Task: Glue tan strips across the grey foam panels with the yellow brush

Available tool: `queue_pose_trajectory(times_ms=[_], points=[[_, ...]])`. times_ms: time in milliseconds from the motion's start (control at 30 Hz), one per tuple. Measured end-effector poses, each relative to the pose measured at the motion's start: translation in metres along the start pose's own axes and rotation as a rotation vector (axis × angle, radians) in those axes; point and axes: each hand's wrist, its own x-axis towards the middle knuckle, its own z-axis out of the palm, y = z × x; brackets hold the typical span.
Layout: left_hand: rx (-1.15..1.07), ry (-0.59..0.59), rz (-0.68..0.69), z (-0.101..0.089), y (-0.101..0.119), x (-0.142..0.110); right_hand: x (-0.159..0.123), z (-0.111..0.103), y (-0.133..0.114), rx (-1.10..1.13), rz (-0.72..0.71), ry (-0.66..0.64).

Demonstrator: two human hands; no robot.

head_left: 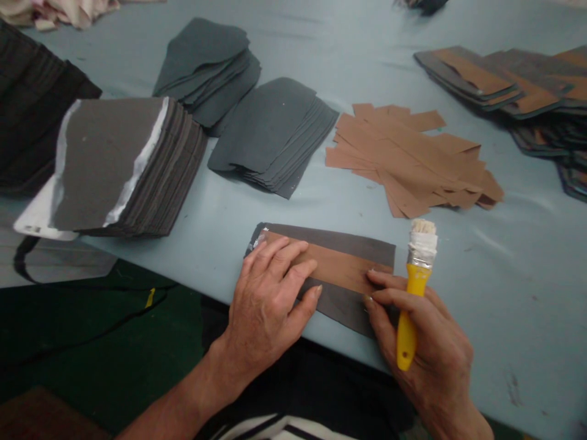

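Note:
My left hand [268,293] lies flat with fingers stretched out, pressing on a dark grey piece [348,241] that carries a brown strip [346,269] along its middle. This piece sits at the near edge of the table. My right hand [428,345] holds a yellow-handled brush [415,287] upright between thumb and palm, bristles pointing away from me. The right fingertips also rest on the right end of the brown strip.
The pale blue table [504,256] holds a loose pile of brown strips [413,159], two dark grey stacks [275,134] [208,67], a tall stack with white glue marks [123,165] at left, and finished grey-and-brown pieces [504,79] at far right.

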Motion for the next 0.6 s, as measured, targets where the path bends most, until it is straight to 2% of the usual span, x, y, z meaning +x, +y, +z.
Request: queue_pose_trajectory(times_ms=[600], points=[[0.0,0.007,-0.003,0.0002,0.0005,-0.0004,0.0006,-0.0011,-0.0007,-0.007,-0.001,0.001]])
